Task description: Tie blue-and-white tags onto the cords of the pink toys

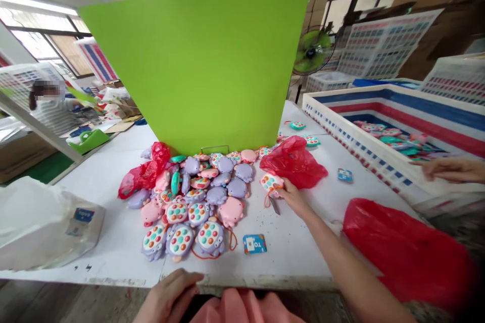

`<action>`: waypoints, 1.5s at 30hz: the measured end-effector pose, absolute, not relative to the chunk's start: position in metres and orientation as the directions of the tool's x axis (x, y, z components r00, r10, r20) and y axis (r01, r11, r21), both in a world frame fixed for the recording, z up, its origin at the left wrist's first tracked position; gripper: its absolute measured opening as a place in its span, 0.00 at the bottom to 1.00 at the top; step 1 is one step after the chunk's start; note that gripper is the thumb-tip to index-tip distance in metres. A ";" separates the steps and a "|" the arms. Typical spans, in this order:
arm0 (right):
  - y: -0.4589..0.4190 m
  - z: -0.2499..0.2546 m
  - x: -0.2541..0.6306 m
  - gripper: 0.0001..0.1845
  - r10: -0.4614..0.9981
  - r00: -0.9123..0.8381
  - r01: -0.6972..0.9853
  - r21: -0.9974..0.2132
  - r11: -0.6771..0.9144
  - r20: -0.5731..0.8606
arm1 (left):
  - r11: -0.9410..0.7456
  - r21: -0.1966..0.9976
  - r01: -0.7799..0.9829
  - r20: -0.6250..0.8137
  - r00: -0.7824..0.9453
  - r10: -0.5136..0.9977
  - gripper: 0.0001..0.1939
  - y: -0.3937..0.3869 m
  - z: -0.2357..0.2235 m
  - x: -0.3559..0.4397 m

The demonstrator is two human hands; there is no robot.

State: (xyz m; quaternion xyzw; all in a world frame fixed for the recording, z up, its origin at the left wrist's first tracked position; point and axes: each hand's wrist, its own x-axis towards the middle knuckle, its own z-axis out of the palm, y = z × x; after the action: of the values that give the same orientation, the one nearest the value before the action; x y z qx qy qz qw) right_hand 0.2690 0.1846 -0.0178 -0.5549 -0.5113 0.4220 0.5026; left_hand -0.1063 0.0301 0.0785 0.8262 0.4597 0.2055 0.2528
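My right hand grips a pink pop-button toy with coloured dots and an orange cord, right of the pile. Beneath that hand a small metal tool lies partly hidden. My left hand rests at the table's front edge, fingers loosely extended, with nothing seen in it. Several purple and pink animal-shaped toys are heaped in the middle, some button side up, others showing their smooth backs. A blue printed card lies between the heap and my right forearm.
A green board stands behind the heap. Red plastic bags lie around it. On the left is a white bag. A striped crate holds more toys at right, with another person's hand beside it. Someone sits far left.
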 end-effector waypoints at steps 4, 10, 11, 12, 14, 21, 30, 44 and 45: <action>0.180 -0.008 0.264 0.18 0.996 0.077 -0.138 -0.990 -0.040 -0.051 | -0.265 0.737 0.622 0.031 0.360 0.932 0.14 0.048 0.058 -0.079; 0.174 -0.005 0.259 0.21 0.989 0.030 -0.201 -0.970 -0.139 -0.148 | -0.174 0.859 0.481 0.000 0.339 0.941 0.14 0.072 0.045 -0.042; 0.173 -0.006 0.261 0.21 0.985 0.032 -0.164 -0.973 -0.165 -0.172 | -0.159 0.867 0.472 -0.017 0.348 0.937 0.14 0.072 0.045 -0.039; 0.173 -0.007 0.263 0.21 0.980 0.037 -0.128 -0.973 -0.191 -0.197 | -0.142 0.873 0.467 -0.038 0.355 0.934 0.14 0.072 0.044 -0.037; 0.172 -0.008 0.269 0.19 0.970 0.046 -0.062 -0.969 -0.237 -0.240 | -0.115 0.879 0.463 -0.072 0.367 0.927 0.15 0.070 0.042 -0.035; 0.166 0.004 0.293 0.11 0.961 0.210 0.188 -0.957 -0.222 -0.181 | -0.103 0.873 0.477 -0.106 0.392 0.914 0.16 0.062 0.023 -0.046; 0.123 0.130 0.356 0.17 0.042 0.595 0.763 -0.580 0.286 0.803 | -0.151 0.876 0.457 -0.095 0.473 0.876 0.15 0.051 0.001 -0.047; 0.071 -0.010 0.252 0.10 0.951 0.173 0.772 -0.635 0.031 0.256 | -0.482 0.571 0.664 0.029 0.570 0.821 0.13 0.114 0.029 0.005; 0.070 -0.013 0.252 0.11 0.962 0.155 0.786 -0.618 0.019 0.226 | -0.508 0.502 0.700 0.020 0.578 0.816 0.14 0.123 0.028 0.019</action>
State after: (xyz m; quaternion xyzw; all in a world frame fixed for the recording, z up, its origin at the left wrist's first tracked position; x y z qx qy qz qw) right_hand 0.2524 0.0703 -0.0131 -0.6872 -0.6357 0.1356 0.3244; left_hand 0.0191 0.1233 0.0279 0.8588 0.4413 0.1279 0.2267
